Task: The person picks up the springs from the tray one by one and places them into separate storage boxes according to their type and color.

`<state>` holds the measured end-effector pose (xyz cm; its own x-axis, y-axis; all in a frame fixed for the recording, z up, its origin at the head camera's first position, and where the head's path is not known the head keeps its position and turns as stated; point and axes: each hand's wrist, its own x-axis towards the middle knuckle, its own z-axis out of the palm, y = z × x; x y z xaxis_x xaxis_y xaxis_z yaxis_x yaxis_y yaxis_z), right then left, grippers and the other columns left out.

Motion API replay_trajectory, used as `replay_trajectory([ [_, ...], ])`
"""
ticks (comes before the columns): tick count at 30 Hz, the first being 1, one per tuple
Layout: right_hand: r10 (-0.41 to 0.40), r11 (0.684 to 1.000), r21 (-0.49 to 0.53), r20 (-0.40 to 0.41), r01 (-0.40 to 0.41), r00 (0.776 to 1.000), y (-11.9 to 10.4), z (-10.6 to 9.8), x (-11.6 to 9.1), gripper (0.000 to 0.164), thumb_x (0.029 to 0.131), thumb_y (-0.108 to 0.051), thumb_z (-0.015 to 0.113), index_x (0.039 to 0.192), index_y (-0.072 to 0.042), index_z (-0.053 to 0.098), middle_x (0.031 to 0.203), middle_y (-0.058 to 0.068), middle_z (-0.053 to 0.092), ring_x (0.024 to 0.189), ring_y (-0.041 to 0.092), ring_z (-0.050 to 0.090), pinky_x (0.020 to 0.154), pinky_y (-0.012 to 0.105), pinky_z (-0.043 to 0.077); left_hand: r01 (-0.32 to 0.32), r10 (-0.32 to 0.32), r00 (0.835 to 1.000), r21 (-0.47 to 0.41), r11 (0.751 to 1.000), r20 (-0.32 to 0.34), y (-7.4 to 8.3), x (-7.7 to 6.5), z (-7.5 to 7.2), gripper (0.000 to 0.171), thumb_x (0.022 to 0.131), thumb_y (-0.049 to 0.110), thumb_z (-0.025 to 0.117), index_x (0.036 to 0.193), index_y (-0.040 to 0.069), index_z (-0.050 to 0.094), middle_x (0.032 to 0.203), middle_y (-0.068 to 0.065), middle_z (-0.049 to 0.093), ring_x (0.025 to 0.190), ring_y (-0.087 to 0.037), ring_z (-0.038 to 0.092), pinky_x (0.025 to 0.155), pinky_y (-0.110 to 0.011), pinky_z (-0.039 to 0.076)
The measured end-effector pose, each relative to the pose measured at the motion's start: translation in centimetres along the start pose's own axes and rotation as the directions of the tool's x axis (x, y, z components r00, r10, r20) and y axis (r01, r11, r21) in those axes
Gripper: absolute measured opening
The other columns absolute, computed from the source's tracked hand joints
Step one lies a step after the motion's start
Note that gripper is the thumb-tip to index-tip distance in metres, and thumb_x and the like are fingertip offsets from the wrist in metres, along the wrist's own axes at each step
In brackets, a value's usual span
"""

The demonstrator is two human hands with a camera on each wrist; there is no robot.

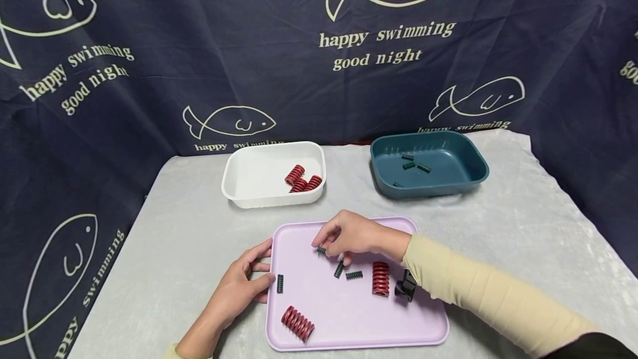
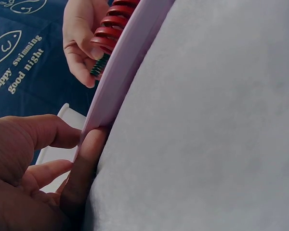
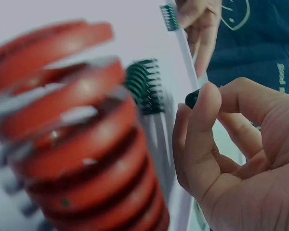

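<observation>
My right hand point(image 1: 351, 234) pinches a small dark green spring point(image 1: 321, 250) between thumb and fingertips, above the far part of the lilac tray point(image 1: 329, 314). Two more green springs lie just below that hand, one upright-angled point(image 1: 339, 269) and one sideways point(image 1: 354, 275). At the tray's left edge my left hand point(image 1: 239, 287) holds the rim; in the left wrist view, the fingers point(image 2: 90, 149) meet the rim from more than one side. Close to it, another green spring point(image 1: 280, 283) lies inside the tray. Large red springs rest at the front left point(image 1: 298, 324) and right point(image 1: 381, 278).
A white bin point(image 1: 244, 199) at the back left holds several red springs point(image 1: 299, 180). The teal bin point(image 1: 428, 189) at the back right contains several green springs point(image 1: 423, 168). A black wrist device point(image 1: 406, 286) overlaps the tray's right side. A dark printed cloth point(image 1: 299, 87) hangs behind.
</observation>
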<state>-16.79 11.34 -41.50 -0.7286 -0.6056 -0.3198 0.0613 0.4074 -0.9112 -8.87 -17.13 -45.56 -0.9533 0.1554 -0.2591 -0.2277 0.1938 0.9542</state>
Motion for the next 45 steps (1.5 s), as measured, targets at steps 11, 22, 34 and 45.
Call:
replay_trajectory([
  [11, 0.032, 0.993, 0.117, -0.01, -0.031, 0.999, -0.1, -3.3, -0.4, 0.033, 0.085, 0.005, 0.074, 0.118, 0.002, 0.075, 0.089, 0.007, 0.068, 0.08, 0.019, 0.065, 0.055, 0.033, 0.061, 0.0, 0.0, 1.0, 0.0, 1.0, -0.007, 0.0, 0.0, 0.1, 0.072, 0.087, -0.006, 0.073, 0.153, 0.013, 0.05, 0.14, -0.011, 0.053, 0.111, -0.027, 0.061, 0.057, -0.043, 0.064],
  [22, 0.047, 0.982, 0.185, -0.089, -0.03, 0.995, -1.4, -7.7, -1.6, 0.042, 0.087, 0.001, 0.071, 0.129, 0.006, 0.068, 0.095, 0.009, 0.07, 0.086, 0.024, 0.064, 0.061, 0.032, 0.061, -0.006, 0.007, 1.0, -0.011, 1.0, 0.006, 0.0, 0.0, 0.0, 0.073, 0.087, -0.005, 0.073, 0.154, 0.012, 0.049, 0.141, -0.012, 0.052, 0.112, -0.027, 0.06, 0.059, -0.043, 0.064],
  [34, 0.058, 0.994, 0.106, -0.227, -0.035, 0.972, -1.5, -14.6, -3.5, 0.047, 0.092, -0.009, 0.075, 0.137, 0.001, 0.065, 0.121, 0.012, 0.069, 0.109, 0.03, 0.067, 0.076, 0.038, 0.062, 0.001, -0.001, 1.0, 0.002, 1.0, -0.003, -0.2, 0.1, -0.1, 0.072, 0.087, -0.004, 0.074, 0.153, 0.014, 0.051, 0.14, -0.011, 0.053, 0.112, -0.028, 0.059, 0.058, -0.043, 0.064],
  [45, 0.111, 0.992, 0.089, -0.243, -0.092, 0.964, -1.1, -19.6, -4.5, 0.049, 0.098, -0.012, 0.07, 0.144, -0.001, 0.058, 0.115, 0.005, 0.071, 0.105, 0.021, 0.066, 0.078, 0.033, 0.061, 0.001, -0.001, 1.0, 0.003, 1.0, 0.003, -0.2, 0.1, -0.1, 0.072, 0.087, -0.004, 0.074, 0.153, 0.015, 0.051, 0.14, -0.011, 0.053, 0.112, -0.028, 0.059, 0.059, -0.044, 0.064],
])
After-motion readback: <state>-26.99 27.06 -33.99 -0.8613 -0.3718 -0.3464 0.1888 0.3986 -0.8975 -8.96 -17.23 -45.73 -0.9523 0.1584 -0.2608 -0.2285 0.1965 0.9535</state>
